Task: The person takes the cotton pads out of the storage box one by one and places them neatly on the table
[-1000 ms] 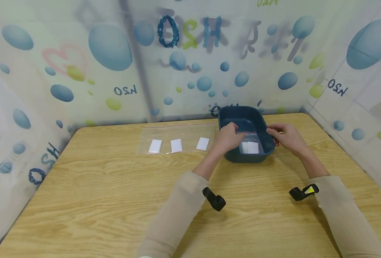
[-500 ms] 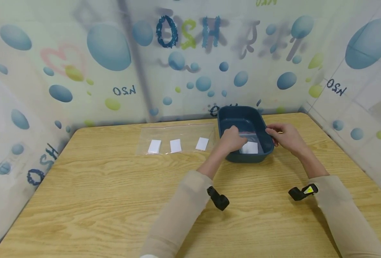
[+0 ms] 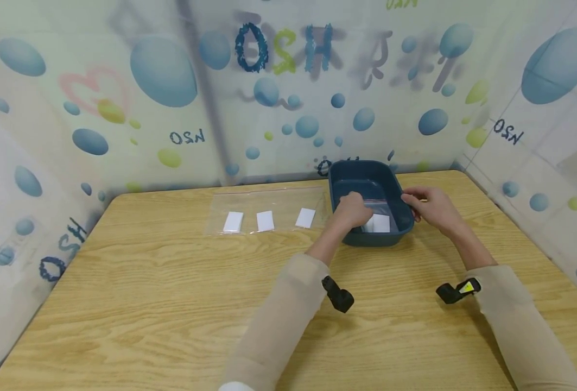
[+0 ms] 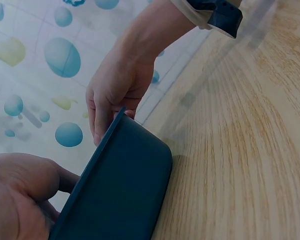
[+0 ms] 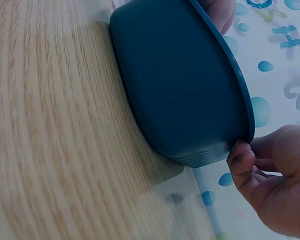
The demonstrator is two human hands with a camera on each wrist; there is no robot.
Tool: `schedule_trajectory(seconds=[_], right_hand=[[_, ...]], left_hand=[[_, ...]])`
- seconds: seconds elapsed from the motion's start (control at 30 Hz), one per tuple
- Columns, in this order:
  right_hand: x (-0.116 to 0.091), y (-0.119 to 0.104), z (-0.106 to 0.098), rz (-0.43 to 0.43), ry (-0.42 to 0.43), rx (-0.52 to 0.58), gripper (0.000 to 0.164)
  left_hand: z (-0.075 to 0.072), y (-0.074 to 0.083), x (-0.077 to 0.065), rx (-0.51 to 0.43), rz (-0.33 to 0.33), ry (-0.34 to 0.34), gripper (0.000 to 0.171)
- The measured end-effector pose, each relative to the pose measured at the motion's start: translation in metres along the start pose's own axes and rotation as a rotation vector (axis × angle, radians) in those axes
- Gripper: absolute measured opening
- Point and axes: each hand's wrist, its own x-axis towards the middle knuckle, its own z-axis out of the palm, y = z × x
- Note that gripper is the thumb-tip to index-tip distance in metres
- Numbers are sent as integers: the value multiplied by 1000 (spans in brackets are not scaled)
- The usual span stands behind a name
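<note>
Right hand [image 3: 435,207]: I pinch the bin's [image 3: 372,240] right rim, probably to steady it.
Left hand [image 3: 354,210]: inside, fingertips hidden, so I cannot tell whether they grip.
In the bin: clear bag [image 3: 377,207], white cards [image 3: 382,223].
Tabletop [image 3: 171,298]: flat bag [image 3: 249,201], left of the bin.
Right wrist view: my rim pinch close up, but no bag.

Blue tub [image 3: 372,240]: It is standing upright on the table [image 3: 171,304]; your right hand [image 3: 432,205] is pinching its rim.
Clear bag in tub [image 3: 381,207]: It is holding white cards [image 3: 381,223]; your left hand [image 3: 353,210] is covering part.
Other clear bag [image 3: 285,209]: It is lying flat, left of the tub, with three white cards [image 3: 265,221] showing.
</note>
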Motion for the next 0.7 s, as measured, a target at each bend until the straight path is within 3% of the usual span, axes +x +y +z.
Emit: schedule_trajectory(seconds=[0.07,0.2,0.37,0.7], right_hand=[[0,0,0,-3,-1,7,43],[-1,-1,0,-11,-4,23,43],[-2,-2,0,-10,-1,22,44],[-2,-3,0,0,2,18,43]], left_hand=[[0,0,2,-19,1,-30,20],[0,-1,5,-82,-6,-95,40],[2,-2,10,-149,-31,-136,46],[7,-3,12,-303,-71,-94,30]])
